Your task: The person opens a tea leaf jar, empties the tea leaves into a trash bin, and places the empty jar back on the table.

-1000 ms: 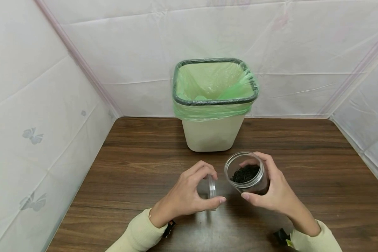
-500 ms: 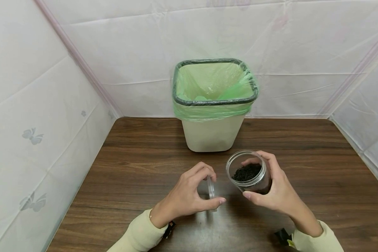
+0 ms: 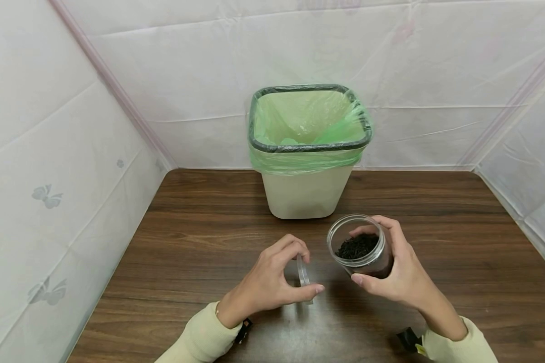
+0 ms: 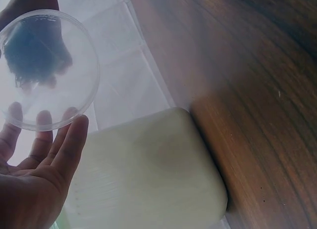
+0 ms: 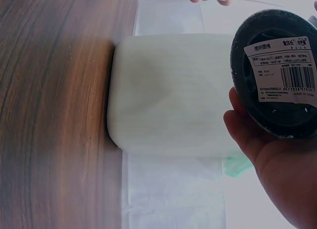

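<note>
My left hand (image 3: 268,277) holds a clear round lid (image 3: 303,272) by its rim, turned on edge above the table. In the left wrist view the lid (image 4: 83,83) shows as a see-through disc, with the fingertips along its lower edge. To the right, my right hand (image 3: 406,275) grips a clear, lidless jar (image 3: 381,265) around its side, its mouth tilted toward the lid. Dark dried leaves, like loose tea (image 3: 358,246), fill part of the jar. The right wrist view shows a printed barcode label (image 5: 282,70) on its base.
A cream waste bin (image 3: 305,194) with a dark rim and a green plastic liner (image 3: 309,162) stands behind the hands. White sheeting (image 3: 200,70) surrounds the brown wood-grain table (image 3: 181,262) at the back and sides.
The right hand has shifted the jar slightly to the right and away from the lid. The left hand and the lid have drifted very slightly left.
</note>
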Demonstrator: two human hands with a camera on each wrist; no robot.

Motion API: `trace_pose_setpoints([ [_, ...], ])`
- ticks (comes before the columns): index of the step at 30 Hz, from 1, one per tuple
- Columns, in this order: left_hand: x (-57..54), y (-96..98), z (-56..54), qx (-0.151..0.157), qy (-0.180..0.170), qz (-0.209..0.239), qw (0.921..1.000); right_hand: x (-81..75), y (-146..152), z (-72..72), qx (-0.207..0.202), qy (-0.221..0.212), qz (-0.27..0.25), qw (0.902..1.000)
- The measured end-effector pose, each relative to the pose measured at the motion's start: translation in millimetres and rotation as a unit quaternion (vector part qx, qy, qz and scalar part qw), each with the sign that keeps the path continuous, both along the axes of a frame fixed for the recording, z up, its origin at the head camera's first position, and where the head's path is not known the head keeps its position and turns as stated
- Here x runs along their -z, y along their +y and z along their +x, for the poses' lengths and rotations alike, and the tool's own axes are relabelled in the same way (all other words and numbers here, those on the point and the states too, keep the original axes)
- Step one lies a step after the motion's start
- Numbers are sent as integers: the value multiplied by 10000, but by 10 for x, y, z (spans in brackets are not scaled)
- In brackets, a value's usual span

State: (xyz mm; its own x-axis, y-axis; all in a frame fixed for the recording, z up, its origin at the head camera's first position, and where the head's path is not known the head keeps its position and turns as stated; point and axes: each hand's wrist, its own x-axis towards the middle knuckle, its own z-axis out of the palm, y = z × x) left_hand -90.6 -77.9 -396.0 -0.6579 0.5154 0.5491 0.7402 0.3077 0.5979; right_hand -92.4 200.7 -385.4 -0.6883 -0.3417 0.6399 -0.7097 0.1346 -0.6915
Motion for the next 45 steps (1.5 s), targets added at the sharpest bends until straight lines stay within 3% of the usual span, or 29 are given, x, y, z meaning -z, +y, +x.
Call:
trace_pose_setpoints([
  [11,27,-13,-11,-79,130,-67,9999,-27,15,5,78,-53,19,10000],
  [24,77,-22,-13,-127,49,-142,9998,-99,17,-27,345,46,91,9994],
  [34,121,-29,-19,-119,-109,-169,9997,-172,29,15,745,-323,313,9962],
  [45,157,-53,-30,-97,-20,-232,9997,-189,39,-1,715,-258,244,9968],
])
